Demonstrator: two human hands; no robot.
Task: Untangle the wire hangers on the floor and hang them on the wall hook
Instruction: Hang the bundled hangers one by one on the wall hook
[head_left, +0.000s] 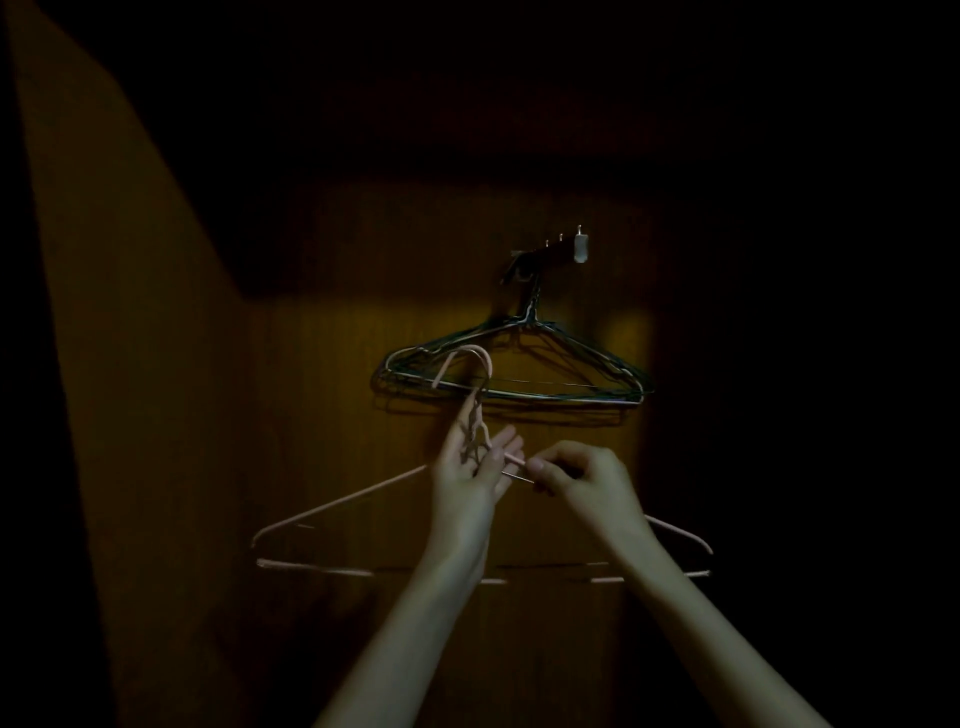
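Dimly, a brown wood-grain wall (322, 364) fills the head view, lit only in a yellowish patch around the middle; the rest of the room falls into black, with a paler slanted strip of the same wood on the left. A wall hook rack (550, 254) juts from the panel, showing three small pegs on top.

From it hangs a bunch of dark green wire hangers (519, 374), pressed together; perhaps four or five, though the gloom makes the count unsure. One pink hanger (343, 501) is held up below them, its curved hook overlapping the green bunch's left shoulder, its wide triangle spreading behind both forearms.

Two hands work at its twisted neck. The left hand (470, 457) is spread, palm toward the camera, fingers straight, with the twisted neck lying against its palm and fingers. The right hand (582, 478) sits just beside it, thumb and forefinger pinching a loose end of the pink wire that sticks out between the two hands.
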